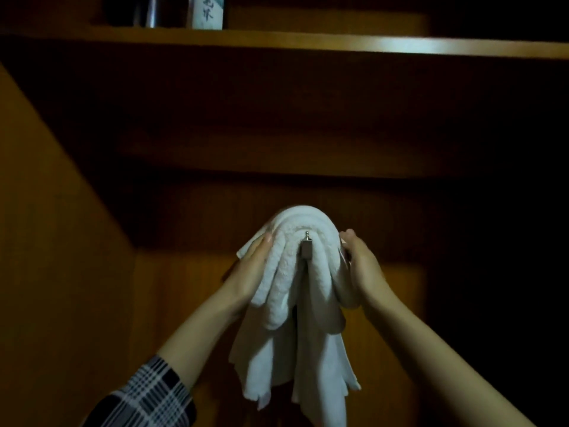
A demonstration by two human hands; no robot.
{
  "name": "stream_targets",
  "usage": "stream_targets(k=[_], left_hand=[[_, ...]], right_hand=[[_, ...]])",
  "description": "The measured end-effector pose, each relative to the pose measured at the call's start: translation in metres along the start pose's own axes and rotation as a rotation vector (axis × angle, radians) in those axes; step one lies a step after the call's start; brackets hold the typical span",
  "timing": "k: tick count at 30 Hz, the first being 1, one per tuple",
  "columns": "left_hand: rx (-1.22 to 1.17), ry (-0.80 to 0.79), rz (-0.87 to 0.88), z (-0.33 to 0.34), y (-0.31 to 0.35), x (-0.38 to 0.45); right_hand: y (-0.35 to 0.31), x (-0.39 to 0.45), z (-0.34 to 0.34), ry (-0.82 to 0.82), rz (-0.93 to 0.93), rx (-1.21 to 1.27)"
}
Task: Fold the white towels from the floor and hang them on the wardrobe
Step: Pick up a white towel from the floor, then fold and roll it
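- Hanging over the metal rod (305,248) inside the wardrobe (77,241), the white towels (295,288) drape in thick folds, layers falling down both sides; the rod points toward the viewer, so the folds run near to far along it
- the left hand (251,266) lies flat against the left side of the bundle, fingers fairly straight, pressing; the right hand (358,257) cups the right side, fingers curled round an outer fold
- both hands sit level with the rod end, the towels between them; neither is clearly nearer
- judged: any squaring-up means sliding the cloth along the rod, not across it
- a checked sleeve (147,396) shows near left; a dark shelf (308,41) above holds a carton (207,10)
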State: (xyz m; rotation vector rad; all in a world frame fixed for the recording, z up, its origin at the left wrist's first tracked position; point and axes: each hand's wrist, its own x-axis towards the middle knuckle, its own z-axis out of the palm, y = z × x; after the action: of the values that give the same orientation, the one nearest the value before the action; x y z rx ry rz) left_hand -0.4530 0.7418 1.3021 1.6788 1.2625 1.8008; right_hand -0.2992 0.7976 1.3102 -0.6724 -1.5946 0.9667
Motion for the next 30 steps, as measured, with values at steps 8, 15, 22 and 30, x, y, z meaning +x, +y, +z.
stream_targets(k=[8, 15, 22, 30], left_hand=[[0.708, 0.195, 0.05, -0.028, -0.002, -0.093], [0.968, -0.206, -0.288, -0.056, -0.013, -0.226], [0.943, -0.564, -0.797, -0.091, -0.032, -0.393], [0.785, -0.376, -1.155, -0.13, -0.038, -0.595]], right_hand=[[0.011, -0.091, -0.009, 0.058, -0.411, -0.264], [0.06, -0.175, 0.019, -0.53, -0.144, -0.427], [0.107, -0.287, 0.089, -1.155, 0.008, -0.478], [0.148, -0.431, 0.171, -1.504, 0.099, -0.467]])
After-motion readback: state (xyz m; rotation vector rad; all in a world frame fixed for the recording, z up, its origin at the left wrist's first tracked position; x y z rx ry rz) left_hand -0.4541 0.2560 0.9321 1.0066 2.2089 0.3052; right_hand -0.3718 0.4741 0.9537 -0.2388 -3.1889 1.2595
